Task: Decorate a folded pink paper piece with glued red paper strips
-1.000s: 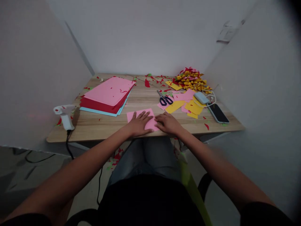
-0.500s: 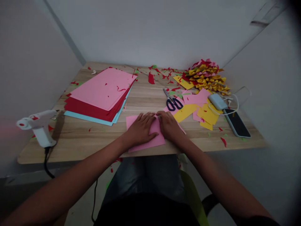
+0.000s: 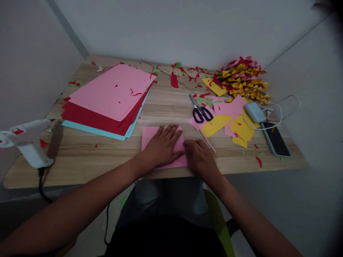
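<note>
A pink sheet of paper [image 3: 147,137] lies near the table's front edge, directly before me. My left hand [image 3: 164,146] rests flat on it with the fingers stretched out, covering its middle. At the paper's right edge is my right hand [image 3: 199,155], its fingers curled in and the tips pressed against that edge. Part of the edge is hidden behind these fingers. Beyond my right hand lie dark-handled scissors [image 3: 199,110], closed, on pink and yellow paper pieces [image 3: 217,125].
A stack of pink, red and blue sheets [image 3: 112,92] lies at left, with a white glue gun [image 3: 30,141] standing nearer. Ruffled paper craft [image 3: 245,80] sits at the back right. A power bank [image 3: 255,112], cable and phone [image 3: 276,139] are at right. Red and green scraps [image 3: 174,79] are scattered.
My right hand has slid down the paper's right edge toward me, its fingers curled tighter. My left hand stays flat on the paper. The view has shifted slightly.
</note>
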Demonstrator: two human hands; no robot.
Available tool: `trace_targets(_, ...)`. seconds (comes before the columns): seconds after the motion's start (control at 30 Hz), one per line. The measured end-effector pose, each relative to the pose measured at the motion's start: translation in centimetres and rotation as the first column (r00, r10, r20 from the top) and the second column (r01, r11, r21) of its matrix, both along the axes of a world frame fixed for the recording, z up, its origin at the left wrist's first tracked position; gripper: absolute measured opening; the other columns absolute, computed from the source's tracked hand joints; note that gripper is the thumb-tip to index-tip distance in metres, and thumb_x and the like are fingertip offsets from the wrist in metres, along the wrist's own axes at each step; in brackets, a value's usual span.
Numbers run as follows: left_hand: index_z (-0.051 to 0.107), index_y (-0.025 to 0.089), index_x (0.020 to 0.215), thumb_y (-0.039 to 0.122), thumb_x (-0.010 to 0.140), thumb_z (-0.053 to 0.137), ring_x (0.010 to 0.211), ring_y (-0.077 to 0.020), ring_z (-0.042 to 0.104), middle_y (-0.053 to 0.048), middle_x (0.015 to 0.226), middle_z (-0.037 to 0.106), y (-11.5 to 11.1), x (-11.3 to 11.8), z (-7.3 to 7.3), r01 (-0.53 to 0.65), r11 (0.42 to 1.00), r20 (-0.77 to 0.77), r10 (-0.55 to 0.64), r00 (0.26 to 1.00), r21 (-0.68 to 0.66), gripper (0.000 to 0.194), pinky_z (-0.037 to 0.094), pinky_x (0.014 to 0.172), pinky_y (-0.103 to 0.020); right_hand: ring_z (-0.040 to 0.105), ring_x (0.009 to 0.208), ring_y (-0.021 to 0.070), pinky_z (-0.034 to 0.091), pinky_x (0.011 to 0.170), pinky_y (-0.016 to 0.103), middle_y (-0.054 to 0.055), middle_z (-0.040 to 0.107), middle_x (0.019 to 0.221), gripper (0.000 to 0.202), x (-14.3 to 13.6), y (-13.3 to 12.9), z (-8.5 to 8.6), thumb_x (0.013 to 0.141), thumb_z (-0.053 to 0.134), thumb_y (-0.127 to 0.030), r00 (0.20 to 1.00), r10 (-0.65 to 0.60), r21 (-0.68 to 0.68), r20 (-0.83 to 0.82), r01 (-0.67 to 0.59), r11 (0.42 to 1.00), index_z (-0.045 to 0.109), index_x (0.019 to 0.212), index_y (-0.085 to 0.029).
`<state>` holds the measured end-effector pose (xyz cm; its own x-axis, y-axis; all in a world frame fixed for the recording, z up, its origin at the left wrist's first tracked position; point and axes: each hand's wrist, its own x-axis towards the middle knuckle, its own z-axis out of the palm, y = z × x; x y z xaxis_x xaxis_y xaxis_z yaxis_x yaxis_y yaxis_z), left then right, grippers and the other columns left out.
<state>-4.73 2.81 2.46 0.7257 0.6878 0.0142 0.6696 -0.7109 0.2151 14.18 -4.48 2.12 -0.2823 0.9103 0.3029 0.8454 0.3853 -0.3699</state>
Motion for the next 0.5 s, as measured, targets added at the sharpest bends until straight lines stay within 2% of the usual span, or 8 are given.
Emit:
trace_targets(0.17,0.032,0.010,0.157,0.050,0.101,0.038,0.156,-0.0311,0.022,-0.017,0.167,0.028,-0.2,0.2,0.2,-0.007,1.000,-0.041,0.007,0.999,-0.005,0.068,0.015,0.127,-0.051,0.058,0.099,0.0280,0.050,0.090,0.044,0.009,0.071,0.110,0.037,-0.1,-2.5,0.5,0.092,0.042,0.001,1.000,0.027,-0.018,0.004,-0.027,0.999,0.057,0.118,-0.021)
trace_targets(0.33,0.033,0.011,0.156,0.047,0.100,0.041,0.155,-0.0312,0.024,-0.017,0.166,0.030,-0.3,0.2,0.2,-0.011,1.000,-0.044,0.012,0.999,0.009,0.067,0.016,0.127,-0.051,0.060,0.099,0.0274,0.051,0.089,0.042,0.009,0.072,0.109,0.040,-0.4,-5.1,0.9,0.089,0.044,0.003,0.999,0.032,0.013,-0.010,-0.032,0.999,0.056,0.118,-0.023)
trace_targets(0.43,0.031,0.008,0.156,0.047,0.100,0.040,0.156,-0.0322,0.023,-0.019,0.166,0.028,-0.3,0.2,-0.1,-0.008,1.000,-0.036,0.009,0.999,0.017,0.069,0.015,0.127,-0.051,0.061,0.088,0.0267,0.052,0.079,0.041,0.008,0.072,0.097,0.033,-0.2,-6.0,1.7,0.089,0.046,0.000,0.998,0.055,-0.015,-0.029,-0.055,0.998,0.057,0.110,-0.024)
trace_targets(0.5,0.030,0.008,0.157,0.047,0.101,0.039,0.156,-0.0319,0.021,-0.019,0.167,0.026,-0.3,0.2,-0.3,-0.003,1.000,-0.030,0.003,1.000,0.015,0.069,0.013,0.128,-0.051,0.061,0.081,0.0255,0.051,0.073,0.040,0.007,0.071,0.088,0.023,0.3,-5.5,2.4,0.092,0.050,-0.006,0.997,0.064,-0.043,-0.053,-0.067,0.997,0.058,0.104,-0.024)
